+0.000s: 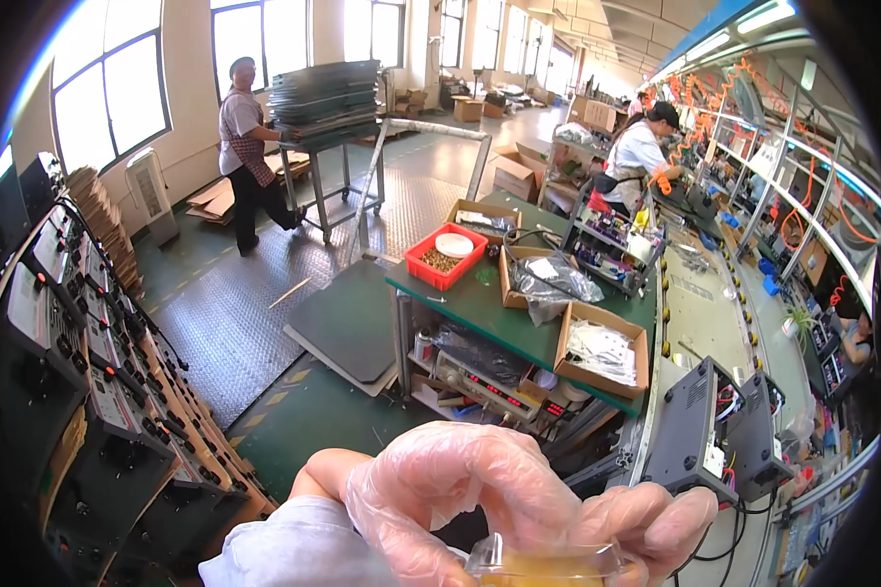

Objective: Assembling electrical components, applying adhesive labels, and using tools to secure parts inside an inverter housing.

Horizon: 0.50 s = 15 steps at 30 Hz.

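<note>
Both my hands wear thin clear plastic gloves and meet at the lower edge of the view. Between them is a see-through, yellowish roll of tape, partly cut off by the picture's edge. My left hand curls over it from the left, its fingers bent and closed. On the other side, my right hand grips the right end with folded fingers. A clear, glossy strip stands up beside the left fingers.
Ahead, a green table bears a red bin and a carton of white parts. Grey device housings stand on the conveyor line at right. Stacked black devices fill the left. A person handles a loaded cart.
</note>
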{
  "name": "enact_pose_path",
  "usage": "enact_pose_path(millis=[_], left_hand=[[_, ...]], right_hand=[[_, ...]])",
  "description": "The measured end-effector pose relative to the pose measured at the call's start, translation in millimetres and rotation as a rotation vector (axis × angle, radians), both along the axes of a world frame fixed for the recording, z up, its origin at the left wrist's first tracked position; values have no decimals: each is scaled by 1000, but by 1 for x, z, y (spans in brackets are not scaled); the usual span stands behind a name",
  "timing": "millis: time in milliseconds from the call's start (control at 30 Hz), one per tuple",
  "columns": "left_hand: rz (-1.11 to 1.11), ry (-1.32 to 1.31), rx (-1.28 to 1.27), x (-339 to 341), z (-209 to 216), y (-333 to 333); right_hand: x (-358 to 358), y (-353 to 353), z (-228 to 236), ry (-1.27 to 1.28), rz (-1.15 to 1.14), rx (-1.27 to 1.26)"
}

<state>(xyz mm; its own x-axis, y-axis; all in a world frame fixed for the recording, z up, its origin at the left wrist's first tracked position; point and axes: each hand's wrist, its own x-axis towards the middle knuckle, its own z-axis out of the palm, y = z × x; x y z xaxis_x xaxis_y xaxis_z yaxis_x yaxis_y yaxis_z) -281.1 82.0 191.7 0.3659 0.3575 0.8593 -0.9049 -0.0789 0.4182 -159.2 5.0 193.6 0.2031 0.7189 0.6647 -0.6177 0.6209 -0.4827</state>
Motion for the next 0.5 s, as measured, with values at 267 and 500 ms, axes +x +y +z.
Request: enact_pose_path(millis=[267, 500], left_hand=[[127, 141, -11, -1, 21, -28], [0, 116, 97, -9, 2, -10]], right_hand=[[-35, 20, 3, 615, 15, 464], [36, -2, 0, -149, 169, 49]])
